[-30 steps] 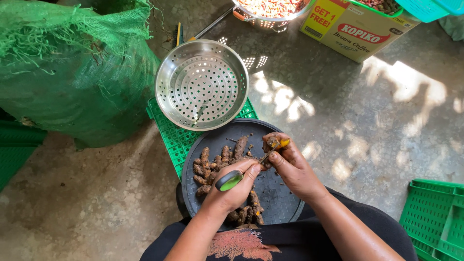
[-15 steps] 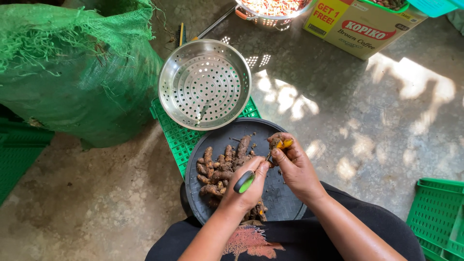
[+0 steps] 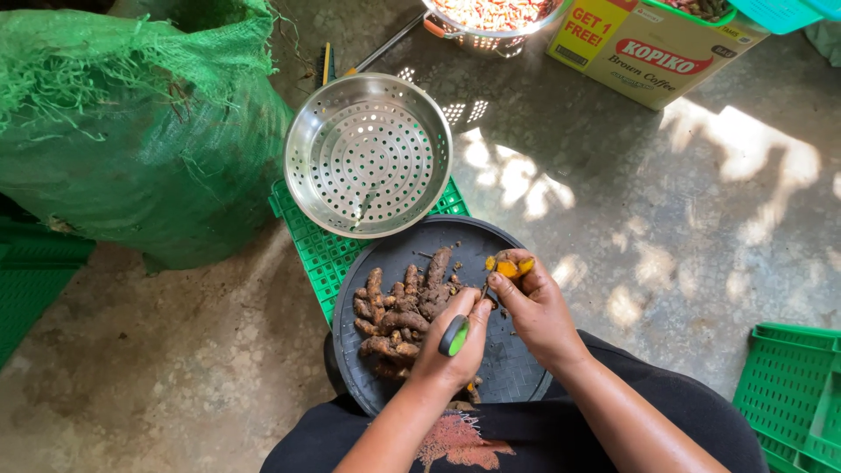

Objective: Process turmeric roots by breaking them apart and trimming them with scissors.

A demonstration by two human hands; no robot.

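My left hand (image 3: 454, 337) grips a small knife with a green and black handle (image 3: 454, 336), its blade pointing toward the root in the other hand. My right hand (image 3: 533, 307) pinches a partly peeled turmeric root (image 3: 510, 264) that shows bright orange flesh. Both hands hover over a round dark tray (image 3: 517, 377) resting on my lap. A heap of unpeeled brown turmeric roots (image 3: 399, 311) lies on the tray's left half.
An empty perforated steel steamer pan (image 3: 368, 153) sits on a green plastic crate (image 3: 326, 254) just beyond the tray. A large green mesh sack (image 3: 131, 123) stands at left. A cardboard box (image 3: 653, 44) and another metal colander (image 3: 486, 17) are at the top; a green crate (image 3: 793, 394) lies at right.
The hands have stayed close together over the tray, the knife working at the orange root. The view has shifted slightly, otherwise the scene is the same.
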